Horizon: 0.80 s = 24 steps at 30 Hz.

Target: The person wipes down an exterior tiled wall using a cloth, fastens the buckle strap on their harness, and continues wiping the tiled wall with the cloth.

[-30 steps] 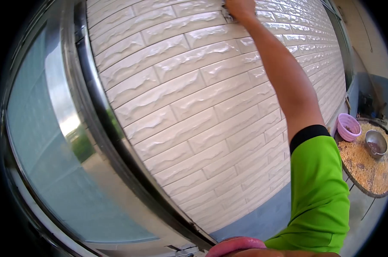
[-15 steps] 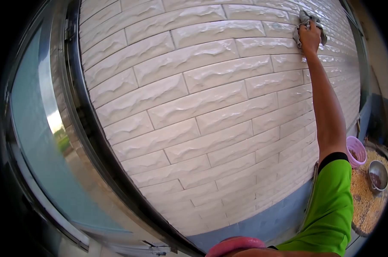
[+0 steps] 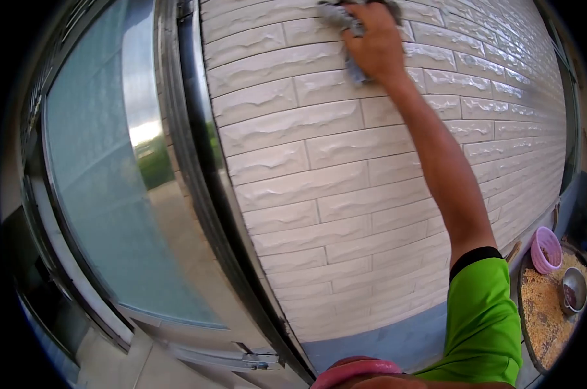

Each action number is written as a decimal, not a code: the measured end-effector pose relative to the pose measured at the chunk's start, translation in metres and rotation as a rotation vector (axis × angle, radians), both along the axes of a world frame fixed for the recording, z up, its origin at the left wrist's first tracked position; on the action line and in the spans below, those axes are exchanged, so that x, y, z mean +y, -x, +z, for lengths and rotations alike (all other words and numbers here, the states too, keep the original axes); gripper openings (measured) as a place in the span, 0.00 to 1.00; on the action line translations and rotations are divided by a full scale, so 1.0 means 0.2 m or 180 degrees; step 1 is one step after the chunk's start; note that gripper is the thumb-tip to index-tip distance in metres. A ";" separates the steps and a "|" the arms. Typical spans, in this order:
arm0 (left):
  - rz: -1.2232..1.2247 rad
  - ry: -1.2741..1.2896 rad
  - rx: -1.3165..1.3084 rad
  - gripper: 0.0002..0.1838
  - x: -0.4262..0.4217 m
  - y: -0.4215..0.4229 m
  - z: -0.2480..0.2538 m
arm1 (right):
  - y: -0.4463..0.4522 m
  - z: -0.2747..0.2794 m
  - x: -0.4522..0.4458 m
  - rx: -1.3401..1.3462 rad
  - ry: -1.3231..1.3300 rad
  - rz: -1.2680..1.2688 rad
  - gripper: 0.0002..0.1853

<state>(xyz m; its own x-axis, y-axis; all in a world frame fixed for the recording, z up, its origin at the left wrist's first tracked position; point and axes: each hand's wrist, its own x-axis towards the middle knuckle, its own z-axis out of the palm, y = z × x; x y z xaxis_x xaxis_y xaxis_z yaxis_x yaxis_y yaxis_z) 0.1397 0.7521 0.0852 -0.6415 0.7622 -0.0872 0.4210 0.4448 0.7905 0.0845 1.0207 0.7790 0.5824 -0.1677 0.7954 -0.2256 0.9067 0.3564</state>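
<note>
High on the white textured tile wall (image 3: 335, 146), my right hand (image 3: 376, 48) presses a crumpled grey rag (image 3: 357, 70) against the glossy tiles. Its fingers are bent over the rag, and part of the cloth hangs below the thumb. The arm is stretched up from a green sleeve (image 3: 481, 311) with a black cuff. My left hand is out of the picture.
A metal-framed door with frosted glass (image 3: 89, 175) stands left of the wall. At lower right, a round tray of yellow grain (image 3: 540, 324) bears a pink basket (image 3: 546, 249) and a metal bowl (image 3: 573, 290). A pink rounded item (image 3: 358, 375) shows at the bottom edge.
My right hand has moved left along the wall with the rag, toward the door side. The view has also turned left, showing more of the door.
</note>
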 end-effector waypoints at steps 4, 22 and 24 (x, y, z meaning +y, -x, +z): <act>0.0031 -0.0003 -0.0050 0.31 -0.11 -0.03 -0.03 | 0.06 -0.07 -0.54 -0.0252 -0.0558 0.0312 0.22; 0.0128 -0.0061 -0.0264 0.31 -0.32 -0.17 -0.17 | 0.22 0.06 -1.07 -0.0019 -0.0577 -0.0259 0.16; 0.0138 -0.0058 -0.0285 0.31 -0.33 -0.18 -0.19 | 0.17 0.11 -1.08 -0.0317 -0.0436 -0.0252 0.14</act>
<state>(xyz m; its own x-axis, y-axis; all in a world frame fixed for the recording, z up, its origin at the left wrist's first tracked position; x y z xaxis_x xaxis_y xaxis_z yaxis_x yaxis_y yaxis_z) 0.1765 0.6864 0.0481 -0.6642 0.7358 -0.1320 0.3290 0.4463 0.8322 0.0504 0.8048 0.8020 0.4825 -0.3208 0.8150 -0.1958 0.8675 0.4573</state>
